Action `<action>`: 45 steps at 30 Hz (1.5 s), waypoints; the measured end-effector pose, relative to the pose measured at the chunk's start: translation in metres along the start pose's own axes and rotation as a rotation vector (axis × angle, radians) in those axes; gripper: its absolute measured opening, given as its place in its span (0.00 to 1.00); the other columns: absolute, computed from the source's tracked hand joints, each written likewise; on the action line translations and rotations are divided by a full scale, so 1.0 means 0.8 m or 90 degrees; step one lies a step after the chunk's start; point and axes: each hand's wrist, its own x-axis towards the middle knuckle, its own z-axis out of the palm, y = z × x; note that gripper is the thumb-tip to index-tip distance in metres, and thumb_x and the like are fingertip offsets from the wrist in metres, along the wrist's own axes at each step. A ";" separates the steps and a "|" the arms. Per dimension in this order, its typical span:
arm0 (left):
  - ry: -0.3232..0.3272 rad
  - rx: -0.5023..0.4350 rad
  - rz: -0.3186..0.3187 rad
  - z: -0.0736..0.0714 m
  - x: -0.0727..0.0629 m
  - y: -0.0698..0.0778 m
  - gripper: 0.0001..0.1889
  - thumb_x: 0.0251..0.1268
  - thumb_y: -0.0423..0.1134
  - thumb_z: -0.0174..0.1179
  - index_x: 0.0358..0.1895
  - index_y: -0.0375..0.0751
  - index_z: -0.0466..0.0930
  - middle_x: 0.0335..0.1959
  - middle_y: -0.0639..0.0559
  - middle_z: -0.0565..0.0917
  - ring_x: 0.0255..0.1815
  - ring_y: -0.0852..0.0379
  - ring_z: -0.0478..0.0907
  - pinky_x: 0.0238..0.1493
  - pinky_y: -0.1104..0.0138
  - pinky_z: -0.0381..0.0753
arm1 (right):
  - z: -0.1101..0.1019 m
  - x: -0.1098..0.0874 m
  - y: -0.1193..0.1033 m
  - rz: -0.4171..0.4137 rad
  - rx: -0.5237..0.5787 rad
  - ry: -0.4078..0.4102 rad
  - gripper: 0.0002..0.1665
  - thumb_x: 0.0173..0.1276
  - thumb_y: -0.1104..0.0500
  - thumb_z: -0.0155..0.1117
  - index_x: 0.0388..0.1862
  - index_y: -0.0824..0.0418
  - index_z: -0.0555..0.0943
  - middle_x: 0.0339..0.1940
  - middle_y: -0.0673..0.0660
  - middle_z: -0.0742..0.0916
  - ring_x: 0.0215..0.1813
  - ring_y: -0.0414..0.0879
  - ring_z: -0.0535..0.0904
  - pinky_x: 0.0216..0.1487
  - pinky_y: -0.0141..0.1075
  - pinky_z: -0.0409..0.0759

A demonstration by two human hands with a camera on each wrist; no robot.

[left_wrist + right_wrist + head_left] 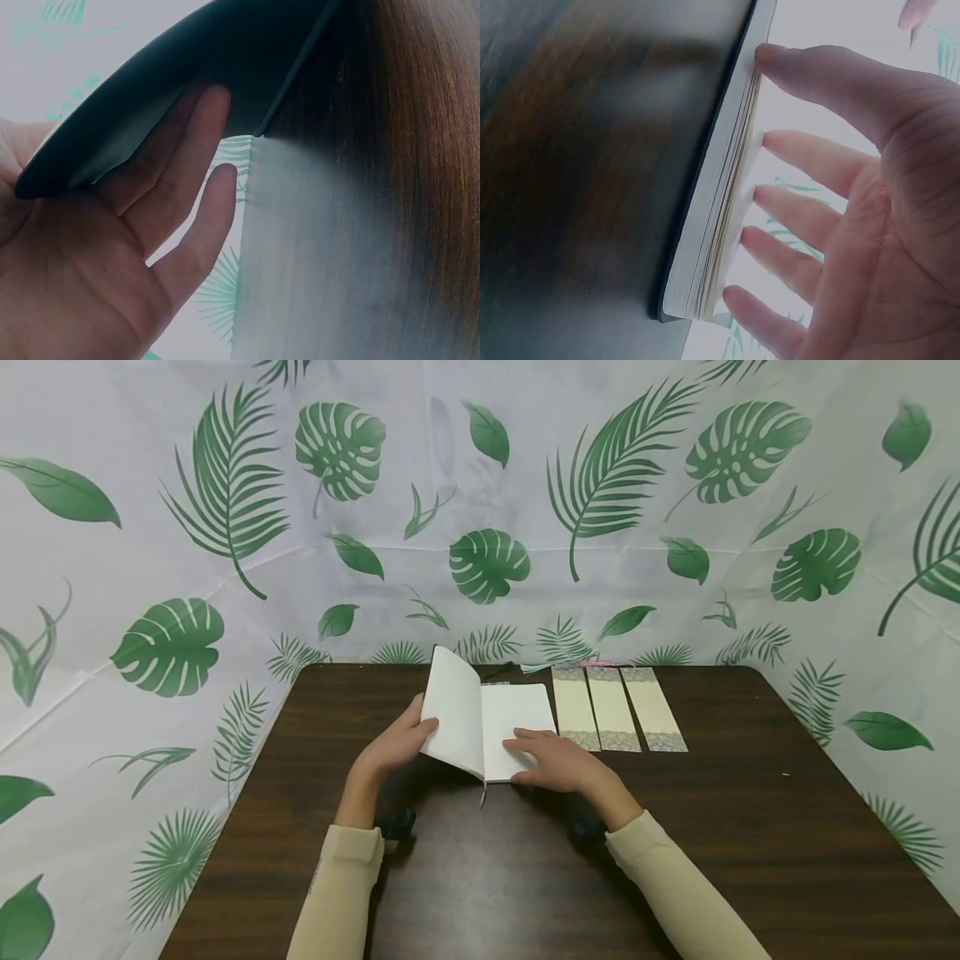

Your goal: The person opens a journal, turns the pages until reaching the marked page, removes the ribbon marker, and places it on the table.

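Observation:
A notebook (517, 706) with blank white pages lies open on the dark wood table, and a thin ribbon (482, 795) hangs out at its spine. My left hand (393, 745) grips the raised left side by its outer edge. Its thumb is over the page, while in the left wrist view the fingers (210, 120) spread behind the dark cover (255, 60). My right hand (562, 762) rests on the right page with fingers extended. Seen from the right wrist, those fingertips (769, 139) touch the top page above the thick page block (718, 202).
Three cream bookmarks with patterned ends, a left one (576, 710), a middle one (615, 710) and a right one (654, 710), lie right of the notebook. Pink (600, 663) and light blue tassels (536, 668) show at the table's back edge. A leaf-print cloth (487, 485) hangs behind.

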 end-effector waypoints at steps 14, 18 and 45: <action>-0.003 -0.001 -0.003 0.003 -0.001 -0.003 0.34 0.89 0.37 0.38 0.87 0.35 0.34 0.78 0.31 0.57 0.66 0.38 0.68 0.71 0.47 0.65 | 0.000 -0.014 0.005 -0.043 -0.022 0.035 0.18 0.80 0.54 0.67 0.64 0.58 0.86 0.69 0.60 0.86 0.69 0.58 0.83 0.68 0.55 0.80; -0.002 0.004 -0.002 0.002 -0.002 -0.004 0.35 0.89 0.37 0.38 0.87 0.34 0.34 0.78 0.30 0.57 0.66 0.37 0.67 0.71 0.46 0.65 | 0.006 -0.020 0.003 -0.043 -0.079 0.076 0.16 0.77 0.56 0.70 0.61 0.55 0.86 0.59 0.54 0.90 0.57 0.53 0.87 0.58 0.52 0.84; 0.007 -0.022 -0.009 0.004 -0.003 -0.001 0.33 0.89 0.39 0.39 0.86 0.34 0.38 0.74 0.31 0.61 0.65 0.40 0.69 0.68 0.53 0.68 | 0.018 0.012 -0.030 0.074 0.427 0.136 0.41 0.86 0.46 0.57 0.89 0.56 0.58 0.75 0.66 0.81 0.62 0.59 0.87 0.58 0.51 0.85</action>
